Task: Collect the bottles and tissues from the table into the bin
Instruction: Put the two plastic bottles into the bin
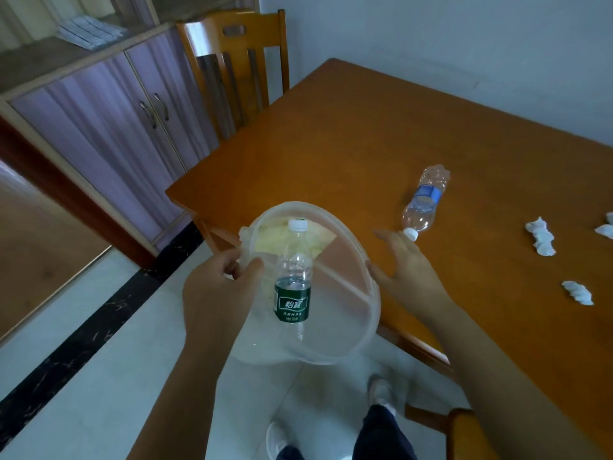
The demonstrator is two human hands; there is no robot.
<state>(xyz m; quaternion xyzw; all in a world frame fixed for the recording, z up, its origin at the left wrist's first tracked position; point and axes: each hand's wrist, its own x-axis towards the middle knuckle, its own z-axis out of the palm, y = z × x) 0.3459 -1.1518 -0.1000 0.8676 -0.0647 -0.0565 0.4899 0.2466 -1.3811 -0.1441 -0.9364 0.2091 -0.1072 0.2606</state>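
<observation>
While the left hand (219, 287) pinches the rim of the round translucent mesh bin (361, 340) between thumb and fingers, holding it off the near edge of the glossy orange-brown wooden table (348, 144), a clear plastic bottle with a green label and white cap (293, 277) is in the bin's mouth, cap pointing away from the camera. It looks to be lying inside, though the see-through wall makes that hard to judge. Over to the right hand (406, 273): flat and open, fingers spread, gripping nothing, palm side against the bin's right rim, fingertips just short of a white cap. That cap belongs to a clear plastic bottle with a blue label (424, 202), lying on its side on the tabletop. Further right, 2 crumpled white tissues (540, 240) (578, 292) sit on the wood well apart from the bin, and more white tissue (605, 229) is cut off at the frame's edge. A wooden chair (232, 61) stands at the table's far side.
</observation>
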